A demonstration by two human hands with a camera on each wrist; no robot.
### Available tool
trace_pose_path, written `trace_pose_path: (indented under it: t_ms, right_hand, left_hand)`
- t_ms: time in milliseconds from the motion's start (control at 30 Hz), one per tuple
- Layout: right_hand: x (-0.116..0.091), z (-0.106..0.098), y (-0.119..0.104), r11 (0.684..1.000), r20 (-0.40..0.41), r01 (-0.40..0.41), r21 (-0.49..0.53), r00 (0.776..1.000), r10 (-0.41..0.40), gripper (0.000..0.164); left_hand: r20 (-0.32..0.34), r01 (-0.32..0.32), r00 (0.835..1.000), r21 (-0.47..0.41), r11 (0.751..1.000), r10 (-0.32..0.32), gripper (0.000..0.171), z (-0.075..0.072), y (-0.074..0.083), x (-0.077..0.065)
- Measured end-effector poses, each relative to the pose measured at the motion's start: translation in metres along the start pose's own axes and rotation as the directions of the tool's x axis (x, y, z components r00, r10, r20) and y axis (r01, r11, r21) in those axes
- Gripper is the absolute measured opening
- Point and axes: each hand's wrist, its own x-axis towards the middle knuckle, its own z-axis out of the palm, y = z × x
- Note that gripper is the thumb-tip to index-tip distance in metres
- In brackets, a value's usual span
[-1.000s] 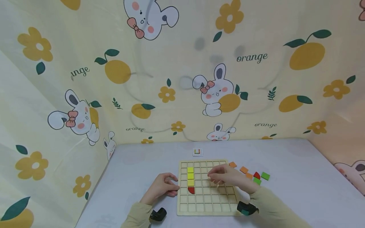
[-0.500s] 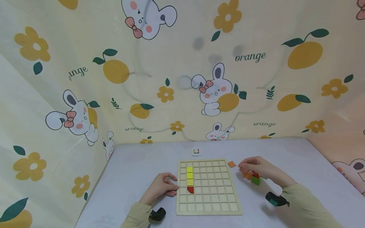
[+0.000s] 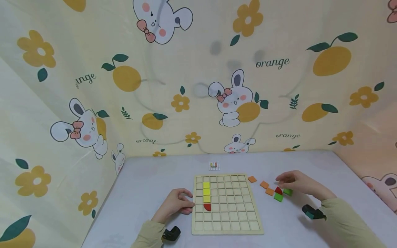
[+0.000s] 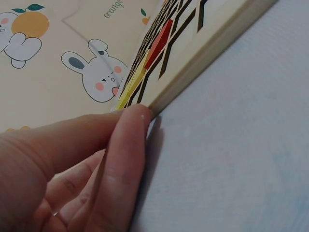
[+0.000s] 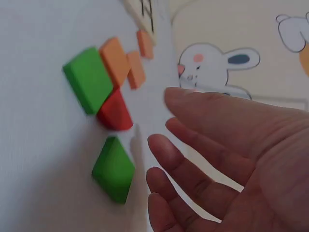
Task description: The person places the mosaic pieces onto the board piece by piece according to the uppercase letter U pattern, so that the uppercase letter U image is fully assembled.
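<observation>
A square wooden grid board (image 3: 229,217) lies on the table, with a column of three yellow square tiles (image 3: 206,191) and a red quarter-round tile (image 3: 207,207) below them. My left hand (image 3: 177,204) touches the board's left edge with thumb and fingertips, seen close up in the left wrist view. My right hand (image 3: 299,182) hovers over the loose tiles right of the board. Its fingers are loosely bent, with nothing between them in the right wrist view. Below them are a green tile (image 5: 114,170), a red quarter-round tile (image 5: 115,112) and another green tile (image 5: 88,79).
Several orange square tiles (image 3: 264,184) lie between the board and my right hand. A small pattern card (image 3: 214,165) with a coloured U shape sits behind the board. A printed cloth (image 3: 192,103) with rabbits and oranges rises behind and beside the table.
My right hand has moved from over the board to the right, past the orange tiles, to above the green and red tiles. My left hand has stayed at the board's edge.
</observation>
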Motion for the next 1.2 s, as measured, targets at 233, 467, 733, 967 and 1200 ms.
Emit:
trace_pose_path:
  t_ms: [233,467,733,967,1200]
  right_hand:
    - [0.001,0.0,0.013,0.999,0.027,0.053,-0.009,0.998,-0.052,0.035]
    - [0.003,0.007,0.016,0.997,0.027,0.059,-0.04,0.998,-0.058,0.035]
    - [0.003,0.011,0.011,0.997,-0.004,0.048,-0.058,0.999,-0.048,0.029]
    - [0.003,0.013,0.012,0.997,-0.034,0.006,-0.078,0.999,-0.009,0.031]
    - [0.003,0.014,0.012,0.995,-0.062,-0.019,-0.096,0.998,0.013,0.033]
  left_hand:
    - [-0.001,-0.007,1.0,-0.001,1.0,0.007,0.032,0.0,-0.001,0.0]
    - [-0.008,0.0,1.0,0.01,1.0,0.0,0.031,0.001,0.0,-0.001]
    - [-0.006,0.011,1.0,0.01,1.0,-0.011,0.032,0.0,0.002,-0.001]
    - [0.013,-0.01,1.0,-0.001,1.0,0.01,0.031,-0.001,0.001,-0.001]
    - [0.011,-0.015,1.0,-0.011,1.0,0.015,0.03,-0.001,-0.002,0.001]
